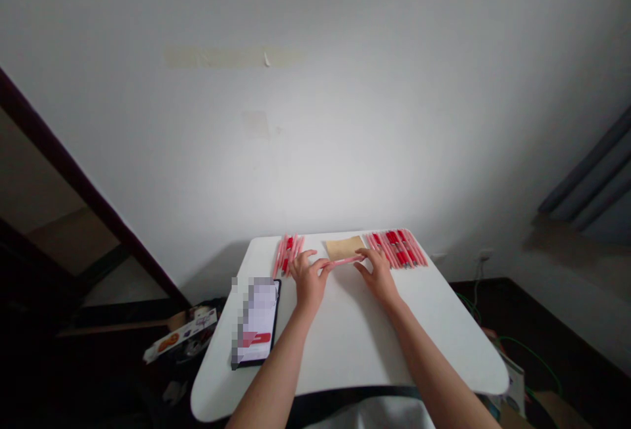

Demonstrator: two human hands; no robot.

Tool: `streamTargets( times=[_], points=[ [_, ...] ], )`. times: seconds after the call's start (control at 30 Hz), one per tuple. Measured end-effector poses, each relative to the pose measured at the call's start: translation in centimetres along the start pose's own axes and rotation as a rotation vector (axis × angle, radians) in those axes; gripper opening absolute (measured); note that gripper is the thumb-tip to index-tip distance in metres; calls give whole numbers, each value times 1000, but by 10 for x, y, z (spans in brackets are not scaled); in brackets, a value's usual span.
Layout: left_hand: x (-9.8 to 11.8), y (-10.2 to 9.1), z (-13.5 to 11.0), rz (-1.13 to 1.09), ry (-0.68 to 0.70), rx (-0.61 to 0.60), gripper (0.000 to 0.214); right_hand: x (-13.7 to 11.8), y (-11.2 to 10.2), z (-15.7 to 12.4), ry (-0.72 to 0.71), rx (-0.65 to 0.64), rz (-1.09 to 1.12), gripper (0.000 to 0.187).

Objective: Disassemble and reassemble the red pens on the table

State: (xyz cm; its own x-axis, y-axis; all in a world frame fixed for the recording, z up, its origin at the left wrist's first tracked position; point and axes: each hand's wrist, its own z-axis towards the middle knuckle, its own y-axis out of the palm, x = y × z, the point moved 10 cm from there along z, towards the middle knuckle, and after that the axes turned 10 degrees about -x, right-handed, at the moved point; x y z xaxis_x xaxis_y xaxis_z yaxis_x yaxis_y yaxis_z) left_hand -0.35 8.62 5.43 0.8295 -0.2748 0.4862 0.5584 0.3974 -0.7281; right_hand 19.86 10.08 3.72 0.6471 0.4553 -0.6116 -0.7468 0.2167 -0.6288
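On a white table (345, 343) both my hands hold one pink pen (345, 261) level between them. My left hand (308, 278) pinches its left end and my right hand (377, 273) pinches its right end. Just behind the pen lies a small brown paper piece (345, 246). A small row of pink and red pens (288, 251) lies to the left of my left hand. A larger row of similar pens (398, 248) lies to the right of my right hand.
A phone (256, 322) with a lit screen lies on the table's left side. A white wall stands right behind the table. Boxes and clutter (180, 340) sit on the dark floor at left, and cables (513, 343) at right.
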Motion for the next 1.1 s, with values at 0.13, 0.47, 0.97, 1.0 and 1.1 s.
streamTargets(
  times=[0.13,0.47,0.97,1.0,1.1],
  points=[
    [-1,0,0,-6,-2,5,10,2,1,0,9,-6,-8,25],
    [3,-1,0,-2,32,3,8,7,6,0,58,-41,-28,36],
    [0,1,0,-4,34,23,9,5,4,0,20,-12,-62,26],
    [-1,1,0,-11,33,24,9,5,5,0,24,-18,-75,25],
    [-2,1,0,-31,29,29,9,4,6,0,29,-38,-110,28]
  ],
)
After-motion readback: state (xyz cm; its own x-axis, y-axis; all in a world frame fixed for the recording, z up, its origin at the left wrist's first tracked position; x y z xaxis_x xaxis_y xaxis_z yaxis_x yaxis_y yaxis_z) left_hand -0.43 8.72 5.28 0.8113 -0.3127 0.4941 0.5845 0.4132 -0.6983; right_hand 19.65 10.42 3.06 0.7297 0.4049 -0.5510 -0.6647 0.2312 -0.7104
